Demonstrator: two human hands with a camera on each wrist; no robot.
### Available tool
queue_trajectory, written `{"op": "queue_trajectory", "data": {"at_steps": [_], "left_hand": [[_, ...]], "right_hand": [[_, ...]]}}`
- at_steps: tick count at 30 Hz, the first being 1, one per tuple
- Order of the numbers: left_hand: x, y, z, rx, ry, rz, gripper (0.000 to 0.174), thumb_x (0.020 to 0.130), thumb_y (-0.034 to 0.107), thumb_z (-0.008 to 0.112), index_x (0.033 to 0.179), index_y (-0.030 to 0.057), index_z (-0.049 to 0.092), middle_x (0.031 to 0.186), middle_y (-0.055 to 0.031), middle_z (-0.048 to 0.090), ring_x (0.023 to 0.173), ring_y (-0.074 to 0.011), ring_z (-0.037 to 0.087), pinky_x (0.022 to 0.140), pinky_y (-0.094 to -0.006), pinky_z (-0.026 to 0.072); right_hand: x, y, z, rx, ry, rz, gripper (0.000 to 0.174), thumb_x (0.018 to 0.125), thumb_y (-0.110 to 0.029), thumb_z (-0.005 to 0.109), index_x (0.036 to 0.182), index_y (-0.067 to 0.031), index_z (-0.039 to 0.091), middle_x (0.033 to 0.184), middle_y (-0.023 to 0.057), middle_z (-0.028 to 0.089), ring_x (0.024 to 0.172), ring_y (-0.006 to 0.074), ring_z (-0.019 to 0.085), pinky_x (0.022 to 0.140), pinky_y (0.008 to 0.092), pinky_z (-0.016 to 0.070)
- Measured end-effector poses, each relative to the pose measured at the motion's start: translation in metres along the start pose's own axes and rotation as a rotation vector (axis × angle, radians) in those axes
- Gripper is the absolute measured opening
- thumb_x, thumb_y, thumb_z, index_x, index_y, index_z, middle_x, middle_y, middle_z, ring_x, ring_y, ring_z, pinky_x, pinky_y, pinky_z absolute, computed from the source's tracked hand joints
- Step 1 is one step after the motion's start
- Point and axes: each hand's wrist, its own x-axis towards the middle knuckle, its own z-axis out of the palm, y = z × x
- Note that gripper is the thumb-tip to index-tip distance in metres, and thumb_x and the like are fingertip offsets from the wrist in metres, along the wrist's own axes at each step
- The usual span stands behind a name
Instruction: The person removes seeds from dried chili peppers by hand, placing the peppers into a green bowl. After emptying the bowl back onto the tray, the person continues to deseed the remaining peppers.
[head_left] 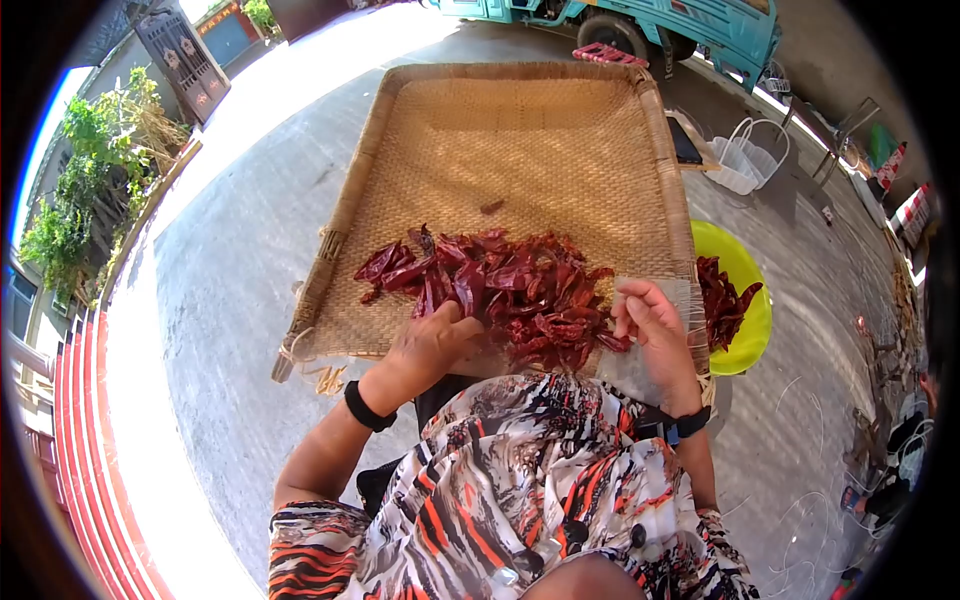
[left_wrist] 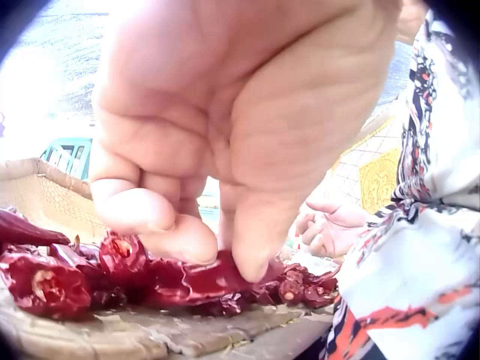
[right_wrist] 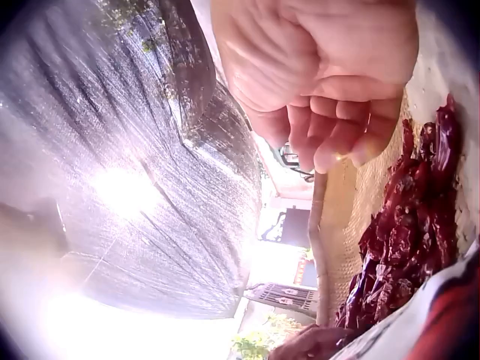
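Dried red chilies (head_left: pixel 530 285) lie heaped on the near part of a woven tray (head_left: pixel 520 130). At the heap's near left edge is the left hand (head_left: pixel 430 348); in the left wrist view this hand (left_wrist: pixel 232 112) pinches a red chili (left_wrist: pixel 191 281) between thumb and fingers. The right hand (head_left: pixel 657 325) is raised over the tray's near right corner, right of the heap. Its fingers (right_wrist: pixel 337 142) hang loosely curled in the right wrist view, with no chili visible in them. Clear plastic (head_left: pixel 627 372) lies beneath it.
Right of the tray, a yellow-green basin (head_left: pixel 755 325) holds more chilies (head_left: pixel 722 300). A white basket (head_left: pixel 745 160) and a dark phone-like object (head_left: pixel 684 142) are farther up on the right. A turquoise vehicle (head_left: pixel 690 35) stands behind; red-edged steps (head_left: pixel 88 440) are at left.
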Motion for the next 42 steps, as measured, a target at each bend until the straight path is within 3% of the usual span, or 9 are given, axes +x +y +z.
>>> {"op": "queue_trajectory", "data": {"at_steps": [4,8,12,16,23,26,31,35,42], "left_hand": [[0.014,0.025,-0.031,-0.129,0.108,0.029,0.021,0.084,0.013,0.069,0.103,0.0142,0.063,0.091,-0.0103,0.055,0.082,-0.0312,0.063,0.068,-0.0414,0.0511],[0.027,0.048,-0.031,-0.282,0.048,0.219,0.025,0.085,0.011,0.07,0.108,0.0134,0.062,0.1,-0.0086,0.059,0.086,-0.031,0.064,0.07,-0.0399,0.053],[0.036,0.056,-0.008,-0.325,0.006,0.319,0.035,0.082,0.01,0.073,0.115,0.0147,0.061,0.105,-0.0082,0.06,0.085,-0.0306,0.067,0.068,-0.0393,0.0558],[0.036,0.049,-0.015,-0.252,0.045,0.15,0.044,0.081,0.008,0.072,0.122,0.0126,0.058,0.108,-0.0097,0.058,0.089,-0.0309,0.066,0.07,-0.0399,0.0553],[0.058,-0.025,0.018,0.007,0.25,-0.01,0.04,0.079,0.002,0.06,0.119,0.0075,0.059,0.105,-0.0137,0.054,0.101,-0.0344,0.059,0.082,-0.0443,0.0512],[0.068,-0.037,0.029,0.088,0.232,-0.07,0.034,0.077,0.002,0.063,0.11,0.0073,0.06,0.103,-0.0127,0.055,0.104,-0.0341,0.056,0.083,-0.0449,0.0497],[0.072,-0.008,0.017,0.081,0.326,0.005,0.028,0.075,0.005,0.07,0.099,0.0082,0.057,0.103,-0.0114,0.055,0.097,-0.0333,0.058,0.079,-0.0441,0.0504],[0.066,0.04,0.002,-0.145,0.202,0.039,0.029,0.074,0.005,0.07,0.098,0.0071,0.054,0.1,-0.0126,0.054,0.093,-0.0355,0.058,0.076,-0.0443,0.0503],[0.073,0.047,0.017,-0.304,0.304,0.18,0.034,0.077,-0.001,0.066,0.108,0.006,0.053,0.102,-0.0163,0.054,0.092,-0.0391,0.059,0.073,-0.0463,0.0506]], "right_hand": [[0.005,-0.004,0.023,-0.253,-0.319,0.06,0.032,0.1,-0.025,0.059,0.124,-0.0047,0.056,0.094,0.0025,0.062,0.077,0.0084,0.057,0.07,0.0225,0.0482],[0.01,-0.008,0.048,-0.202,-0.343,0.134,0.04,0.099,-0.026,0.06,0.131,-0.0048,0.05,0.091,0.0025,0.061,0.075,0.0082,0.058,0.068,0.0232,0.0497],[0.013,0.0,0.041,-0.233,-0.4,0.12,0.032,0.101,-0.027,0.058,0.123,-0.0037,0.057,0.095,0.0029,0.063,0.076,0.0079,0.061,0.069,0.0232,0.0509],[0.004,-0.007,0.021,-0.102,-0.111,0.075,0.029,0.102,-0.029,0.057,0.118,-0.0043,0.059,0.093,0.0012,0.063,0.074,0.0071,0.061,0.068,0.023,0.051],[0.004,0.005,-0.041,0.768,0.527,-0.151,0.035,0.101,-0.041,0.054,0.108,-0.0078,0.063,0.089,0.0001,0.067,0.073,0.0131,0.061,0.074,0.0335,0.0532],[0.001,0.008,-0.042,0.773,0.458,-0.064,0.037,0.101,-0.042,0.053,0.114,-0.0085,0.062,0.091,-0.0014,0.066,0.074,0.0123,0.061,0.072,0.0318,0.0529],[0.005,0.011,-0.008,0.071,0.193,0.071,0.035,0.101,-0.035,0.057,0.121,-0.0067,0.057,0.09,0.0043,0.064,0.071,0.0095,0.06,0.066,0.0222,0.0491],[0.007,-0.005,0.024,-0.112,-0.125,0.174,0.041,0.101,-0.031,0.059,0.13,-0.0042,0.05,0.094,0.0058,0.065,0.073,0.0086,0.061,0.066,0.023,0.0499],[0.019,0.019,0.03,-0.112,-0.277,0.181,0.038,0.098,-0.019,0.063,0.131,-0.004,0.05,0.092,0.0011,0.063,0.08,0.0076,0.06,0.07,0.0228,0.0525]]}}
